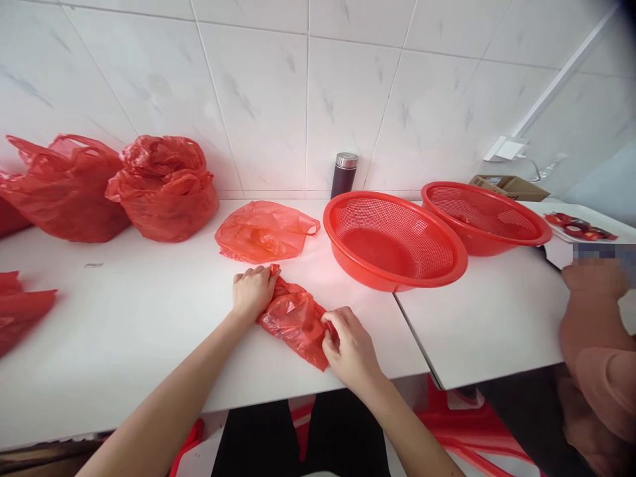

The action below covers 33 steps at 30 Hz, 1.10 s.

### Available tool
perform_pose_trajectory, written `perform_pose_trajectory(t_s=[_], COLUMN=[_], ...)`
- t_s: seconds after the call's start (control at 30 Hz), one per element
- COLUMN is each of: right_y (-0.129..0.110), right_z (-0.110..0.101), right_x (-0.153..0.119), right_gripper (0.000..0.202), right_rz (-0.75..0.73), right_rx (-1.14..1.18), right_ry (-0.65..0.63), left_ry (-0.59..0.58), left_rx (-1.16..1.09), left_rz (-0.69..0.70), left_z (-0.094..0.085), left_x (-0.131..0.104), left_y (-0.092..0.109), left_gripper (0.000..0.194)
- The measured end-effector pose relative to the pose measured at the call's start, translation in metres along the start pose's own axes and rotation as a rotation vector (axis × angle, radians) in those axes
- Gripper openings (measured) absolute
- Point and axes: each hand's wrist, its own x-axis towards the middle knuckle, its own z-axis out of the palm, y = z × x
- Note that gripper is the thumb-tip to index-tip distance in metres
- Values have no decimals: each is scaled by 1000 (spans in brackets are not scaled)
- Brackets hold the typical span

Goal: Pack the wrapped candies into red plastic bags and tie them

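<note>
Through my head feed, a crumpled, glossy red plastic bag [294, 313] lies on the white worktop [124, 344]. My left hand [254, 291] grips its bunched far end; my right hand [348, 341] pinches its right edge. I judge the bag is being gathered or straightened; the next move calls for a steady two-ended hold.

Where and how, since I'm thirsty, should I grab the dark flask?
Probably wrap the flask just below its silver lid, coming from the front left: it stands upright, and the nearer red basket crowds its lower right.
</note>
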Motion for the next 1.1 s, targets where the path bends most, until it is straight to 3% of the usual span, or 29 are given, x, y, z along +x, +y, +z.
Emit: perform_pose_trajectory(t_s=[0.13,0.33,0.53,0.63,0.73,0.83,0.93,1.1], right_y=[-7,2,12,15,15,11,7,4], right_z=[-9,-25,-29,-30,-34,-38,-41,-46], right_x=[-9,-15,-10,-3,6,16,23,25], right_gripper=[26,26,37,43,36,25,19,16], right_rz=[36,106,88,93,120,142,168,315], right_rx=[103,117,118,147,186,247,335,445], right_ry=[-62,-172,-150,-84,-73,-89,-19,193], left_ry=[-6,-67,-193,-209,-195,-279,-352,-307], left_rx=[-10,-94,-323,-461,-568,-607,-538,-358], left_rz=[-63,-167,-222,-140,48,276,383,371], left_z=[-3,-9,-25,-42,-52,-50,-42,-44], left_x=[-1,3,13,13,4,-10,-17,-15], left_y=[-10,-17,-22,-19,-7,9,20,26], left_gripper=[50,52,52,65,72,58,64,17])
